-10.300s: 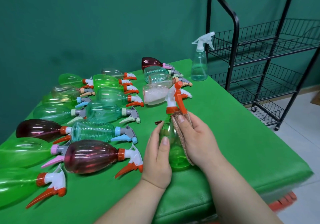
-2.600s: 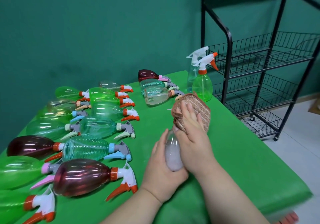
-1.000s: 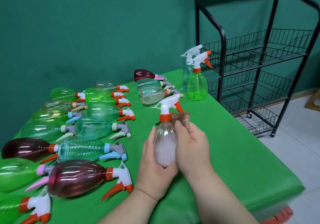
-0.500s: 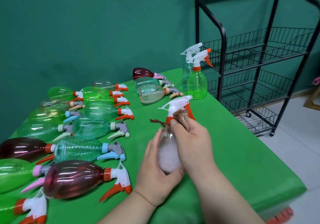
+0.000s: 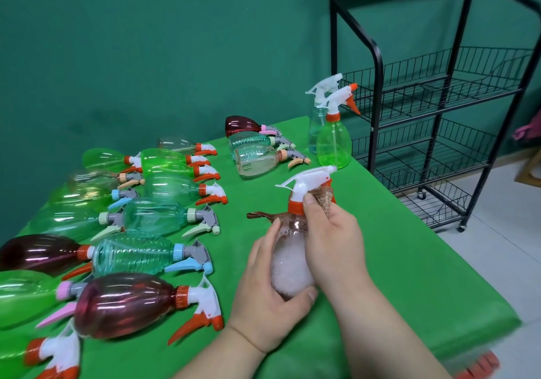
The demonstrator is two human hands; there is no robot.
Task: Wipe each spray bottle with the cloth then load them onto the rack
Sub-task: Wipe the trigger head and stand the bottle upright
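Frosted pinkish plastic is forming the spray bottle, white-triggered and orange-collared, held upright over the tabletop. Its base is sitting cupped in the left hand; the right hand is gripping its neck through the brown cloth. Green fabric is covering the tabletop, a black wire rack standing at right.

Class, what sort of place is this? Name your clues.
Likely an indoor staged workspace: a green-covered table with many spray bottles, a plain green wall and a black wire rack.
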